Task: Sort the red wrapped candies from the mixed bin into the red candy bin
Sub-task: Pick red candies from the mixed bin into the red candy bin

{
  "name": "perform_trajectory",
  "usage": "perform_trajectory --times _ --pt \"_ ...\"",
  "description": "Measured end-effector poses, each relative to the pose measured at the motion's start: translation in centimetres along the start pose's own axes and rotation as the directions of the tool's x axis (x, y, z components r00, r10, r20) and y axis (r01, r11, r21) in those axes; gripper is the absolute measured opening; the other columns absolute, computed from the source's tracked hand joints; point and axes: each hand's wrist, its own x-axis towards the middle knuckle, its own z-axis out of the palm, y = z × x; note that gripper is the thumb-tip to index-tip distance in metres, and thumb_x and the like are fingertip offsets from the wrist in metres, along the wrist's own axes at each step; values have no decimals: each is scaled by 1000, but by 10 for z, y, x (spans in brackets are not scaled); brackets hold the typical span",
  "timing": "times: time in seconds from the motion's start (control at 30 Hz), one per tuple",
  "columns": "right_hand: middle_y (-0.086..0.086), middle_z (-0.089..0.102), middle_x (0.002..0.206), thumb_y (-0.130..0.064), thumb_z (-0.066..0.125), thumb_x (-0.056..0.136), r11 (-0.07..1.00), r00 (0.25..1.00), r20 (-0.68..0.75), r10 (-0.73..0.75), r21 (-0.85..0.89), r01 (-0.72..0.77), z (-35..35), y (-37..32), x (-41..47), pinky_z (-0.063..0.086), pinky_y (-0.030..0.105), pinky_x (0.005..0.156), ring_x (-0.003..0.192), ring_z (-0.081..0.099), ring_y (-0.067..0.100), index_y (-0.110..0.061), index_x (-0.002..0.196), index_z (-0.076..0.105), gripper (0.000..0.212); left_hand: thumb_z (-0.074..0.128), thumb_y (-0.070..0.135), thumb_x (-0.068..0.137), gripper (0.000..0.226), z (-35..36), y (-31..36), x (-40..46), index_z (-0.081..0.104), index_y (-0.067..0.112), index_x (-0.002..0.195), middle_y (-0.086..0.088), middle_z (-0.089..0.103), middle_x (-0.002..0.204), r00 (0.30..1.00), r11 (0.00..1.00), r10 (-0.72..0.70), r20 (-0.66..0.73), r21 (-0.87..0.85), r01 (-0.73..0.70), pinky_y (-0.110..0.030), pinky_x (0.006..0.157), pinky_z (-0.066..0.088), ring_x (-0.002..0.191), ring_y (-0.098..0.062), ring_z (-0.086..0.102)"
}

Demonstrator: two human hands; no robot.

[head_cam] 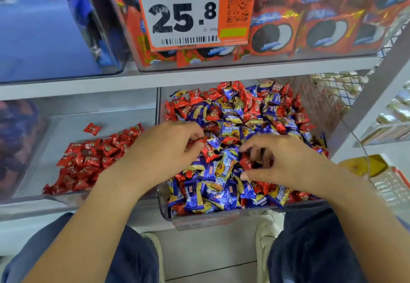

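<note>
The clear mixed bin on the right holds a heap of red and blue-gold wrapped candies. Left of it, the red candy bin holds a pile of red candies and one loose red candy farther back. My left hand reaches over the divider into the mixed bin, its fingers curled round red candies. My right hand is in the middle of the heap, fingers curled, with a red candy between thumb and fingers.
A shelf above carries a clear bin of red biscuit packs with a large price tag, and a blue bin to its left. A wire-mesh side panel stands on the right. My knees show below the shelf's edge.
</note>
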Motion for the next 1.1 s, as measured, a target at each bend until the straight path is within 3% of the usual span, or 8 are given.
perform_trajectory --times 0.17,0.33,0.53,0.63,0.73,0.83,1.0,1.1 --pt "-16 57 105 -51 66 78 981 997 -57 -53 -192 41 9 1 8 36 14 63 66 43 -11 -41 119 57 43 42 63 90 54 21 13 4 48 29 131 9 57 126 1000 977 5 -2 211 -4 -29 80 45 115 -13 51" --pt "-16 55 89 -17 62 85 992 951 -294 -91 -105 62 5 2 8 48 30 70 76 54 9 -27 103 69 21 64 24 86 28 16 6 5 59 28 114 9 61 103 989 992 -33 -143 -125 15 -28 80 45 92 -11 56" --pt "-19 45 85 -11 39 88 986 910 -411 -48 124 108 5 4 13 39 18 59 61 51 18 -20 97 69 32 55 -11 70 39 -2 -12 8 60 27 76 15 44 83 951 968 -134 -278 -244 65 -17 66 30 72 -3 48" --pt "-18 48 82 -28 32 84 984 919 -394 -18 157 87 9 -6 16 40 28 61 61 52 9 -23 96 72 41 61 -1 69 33 -4 -11 4 63 30 80 17 41 85 961 987 -135 -241 -120 108 -24 77 28 76 -13 43" --pt "-9 56 95 -46 48 91 992 945 -321 -61 -122 23 16 -13 25 37 24 61 77 59 12 -32 117 65 34 69 28 80 21 -1 -9 0 68 28 101 3 53 102 976 991 -80 -203 87 99 -35 88 31 95 -21 54" --pt "-3 59 88 -36 66 85 968 930 -332 -159 -236 81 27 -11 34 32 20 57 75 61 19 -27 105 71 23 66 51 80 37 6 -11 3 68 27 109 -2 57 114 984 964 -118 -130 224 145 -37 91 28 109 -24 52" --pt "-4 54 84 -28 62 90 995 880 -472 -56 44 87 14 -4 32 43 19 64 64 52 7 -21 84 71 13 69 42 81 16 11 -14 8 66 27 81 8 51 92 969 996 -50 -242 54 65 -31 81 28 90 -17 54" --pt "-10 40 75 -30 47 98 984 883 -467 -42 135 117 -3 1 20 33 12 63 67 42 1 -33 71 45 28 62 37 86 15 7 -12 6 55 26 78 11 51 95 946 984 -24 -323 -177 -35 -25 73 32 78 -7 48"
